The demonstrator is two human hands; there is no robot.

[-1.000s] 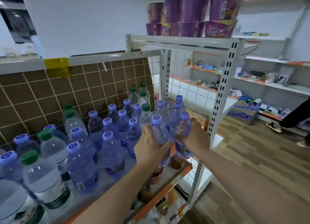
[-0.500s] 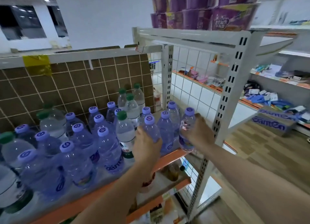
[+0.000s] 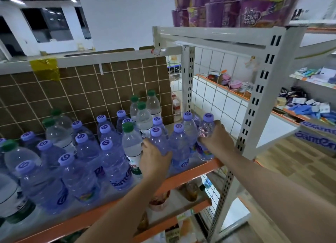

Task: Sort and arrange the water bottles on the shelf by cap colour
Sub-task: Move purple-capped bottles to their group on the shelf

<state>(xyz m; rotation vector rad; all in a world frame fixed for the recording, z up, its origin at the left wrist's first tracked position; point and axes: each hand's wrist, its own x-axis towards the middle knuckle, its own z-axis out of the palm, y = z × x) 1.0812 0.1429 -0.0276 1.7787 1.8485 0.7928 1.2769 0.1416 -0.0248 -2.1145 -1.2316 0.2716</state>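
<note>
While both hands work at the shelf (image 3: 192, 172) front, the left hand (image 3: 154, 159) wraps its fingers round a purple-capped bottle (image 3: 157, 139); at its 3 o'clock the right hand (image 3: 216, 139) grips another purple-capped bottle (image 3: 206, 132) at the shelf's right end. Green-capped bottles (image 3: 143, 113) stand at 11 o'clock.

Purple noodle cups (image 3: 236, 8) up top — yellow tape (image 3: 46, 68) left.

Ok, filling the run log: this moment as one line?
left hand: grips purple-cap bottle | right hand: grips end purple-cap bottle | shelf: colours mixed
</note>
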